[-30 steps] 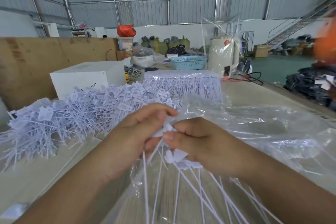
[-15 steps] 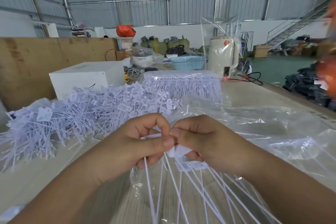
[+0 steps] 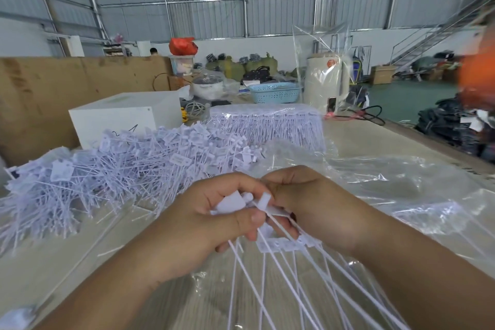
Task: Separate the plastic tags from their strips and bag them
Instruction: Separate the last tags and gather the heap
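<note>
On the front of the white box point(image 3: 126, 115) behind my pile I can make out handwritten dark marks that look like a "2" and a "1". The print on the tags point(image 3: 180, 160) is too small and blurred to read.

Your hands point(image 3: 257, 211) cover the tag heads they hold, so you cannot tell where the stems join. The stems point(image 3: 289, 289) run off the frame at 6 o'clock. At 3 o'clock an orange shape point(image 3: 476, 80) is blurred beyond recognition.
</note>
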Motion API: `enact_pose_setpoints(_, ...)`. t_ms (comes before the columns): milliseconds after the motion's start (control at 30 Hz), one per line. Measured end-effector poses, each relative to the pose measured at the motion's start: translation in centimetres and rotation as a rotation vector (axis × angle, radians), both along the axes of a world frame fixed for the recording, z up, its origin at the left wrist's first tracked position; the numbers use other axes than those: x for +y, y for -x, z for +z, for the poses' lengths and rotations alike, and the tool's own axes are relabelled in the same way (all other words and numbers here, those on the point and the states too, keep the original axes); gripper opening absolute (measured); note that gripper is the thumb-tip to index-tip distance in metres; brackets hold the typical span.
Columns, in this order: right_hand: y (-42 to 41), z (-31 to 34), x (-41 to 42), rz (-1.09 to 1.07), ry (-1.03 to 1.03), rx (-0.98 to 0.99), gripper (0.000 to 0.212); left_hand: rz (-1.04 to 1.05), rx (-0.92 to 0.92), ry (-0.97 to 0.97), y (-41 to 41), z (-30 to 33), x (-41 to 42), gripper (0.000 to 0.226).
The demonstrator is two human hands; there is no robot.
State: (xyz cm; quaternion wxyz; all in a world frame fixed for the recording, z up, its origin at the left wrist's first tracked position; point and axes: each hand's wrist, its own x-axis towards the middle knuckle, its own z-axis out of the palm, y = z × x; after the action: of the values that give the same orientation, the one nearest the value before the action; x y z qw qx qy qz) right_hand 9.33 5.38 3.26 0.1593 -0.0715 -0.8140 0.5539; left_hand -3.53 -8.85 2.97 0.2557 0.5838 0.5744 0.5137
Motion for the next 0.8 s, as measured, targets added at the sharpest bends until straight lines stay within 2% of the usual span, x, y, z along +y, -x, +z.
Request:
enact_pose_setpoints(67, -0.1, 0.1, -0.2, -0.035, -0.055, -0.047, 0.032, -0.008, 0.010, 0.026, 0.2, 0.1, 0.0, 0.017)
enact_pose_setpoints(167, -0.2, 0.3, -0.2, -0.128, -0.052, 0.015, 0.037, -0.040, -0.033, 0.071, 0.8, 0.4, -0.2, 0.013)
enact_pose_setpoints(300, -0.3, 0.7, 0.0, -0.208, 0.009, 0.097, 0.044, -0.062, -0.009, 0.097, 1.2, 0.5, -0.3, 0.033)
enact_pose_setpoints(433, -0.3, 0.9, -0.1, -0.242, 0.018, 0.120, 0.051, 0.089, -0.067, -0.022, 1.0, 0.2, 0.2, 0.053)
enact_pose_setpoints(567, 0.0, 0.6, -0.8, -0.158, 0.010, 0.127, 0.045, 0.063, 0.028, 0.063, 0.6, 0.0, 0.2, 0.061)
enact_pose_setpoints(667, 0.5, -0.1, -1.5, -0.198, -0.095, 0.114, 0.041, 0.025, 0.014, 0.070, 0.3, -0.2, 0.5, 0.075)
enact_pose_setpoints(733, 0.6, -0.1, -1.7, -0.236, -0.131, 0.140, 0.041, -0.022, -0.011, 0.056, 0.3, -0.2, 0.4, 0.075)
enact_pose_setpoints(800, 0.5, 0.1, -1.5, -0.238, -0.124, 0.148, 0.038, -0.087, -0.054, 0.021, 0.1, -0.1, 0.4, 0.063)
